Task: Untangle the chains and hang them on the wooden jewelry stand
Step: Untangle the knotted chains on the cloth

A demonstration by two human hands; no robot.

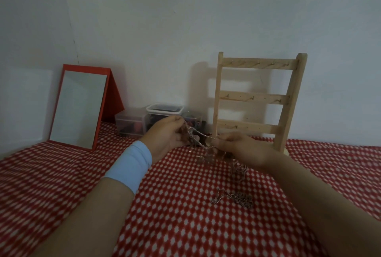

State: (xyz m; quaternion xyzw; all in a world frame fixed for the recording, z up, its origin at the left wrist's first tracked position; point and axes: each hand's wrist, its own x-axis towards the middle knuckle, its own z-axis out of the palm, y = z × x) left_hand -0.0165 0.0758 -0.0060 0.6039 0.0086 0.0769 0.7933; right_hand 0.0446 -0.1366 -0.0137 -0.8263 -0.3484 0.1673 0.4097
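Our left hand (pixel 167 135) and right hand (pixel 241 149) both pinch the tangled silver chains (pixel 195 139). We hold them above the red-checked tabletop (pixel 185 225) and pull apart, probably to open the knot. Another chain clump (pixel 235 198) lies nearer us, waiting. The wooden jewelry stand (pixel 257 100) stands upright just behind the hands, within reach, with nothing hung on it yet.

Shiny metal chains (pixel 198 139), bare matt wooden stand (pixel 255 100), patterned cloth (pixel 175 205).
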